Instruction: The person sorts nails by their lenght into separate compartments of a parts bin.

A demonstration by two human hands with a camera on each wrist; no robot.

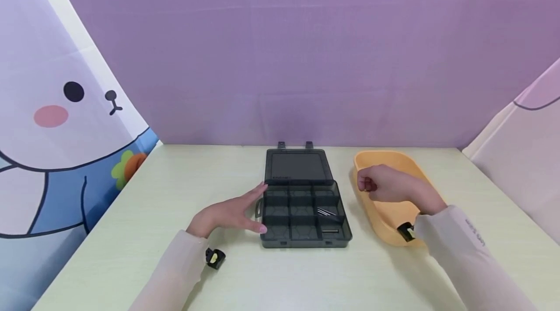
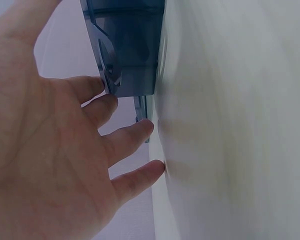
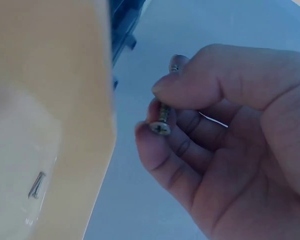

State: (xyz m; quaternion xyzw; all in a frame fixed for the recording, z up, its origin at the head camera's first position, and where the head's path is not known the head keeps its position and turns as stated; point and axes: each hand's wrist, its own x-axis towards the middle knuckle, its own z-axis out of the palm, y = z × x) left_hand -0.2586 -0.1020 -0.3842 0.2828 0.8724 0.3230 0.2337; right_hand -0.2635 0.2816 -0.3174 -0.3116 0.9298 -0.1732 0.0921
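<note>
My right hand (image 1: 385, 182) is over the left part of a yellow-orange bin (image 1: 384, 221). In the right wrist view its thumb and fingers pinch a cross-head screw (image 3: 161, 127). The thumb covers part of the grip, and a thin shiny line shows by the curled fingers. At the left side of a dark see-through compartment box (image 1: 302, 243), my left hand (image 1: 227, 215) spreads its fingers, thumb and fingertips close to the edge. Several thin silver pins (image 1: 325, 212) lie in the box's middle-right compartment. A single metal piece (image 1: 330, 231) lies in the front-right one.
The box's lid (image 1: 298, 165) lies opened back, with two latches at its far edge. Inside the bin, small metal fasteners (image 3: 36, 185) are on the floor. A purple cloth (image 1: 306, 58) stands behind the pale table (image 1: 218, 165).
</note>
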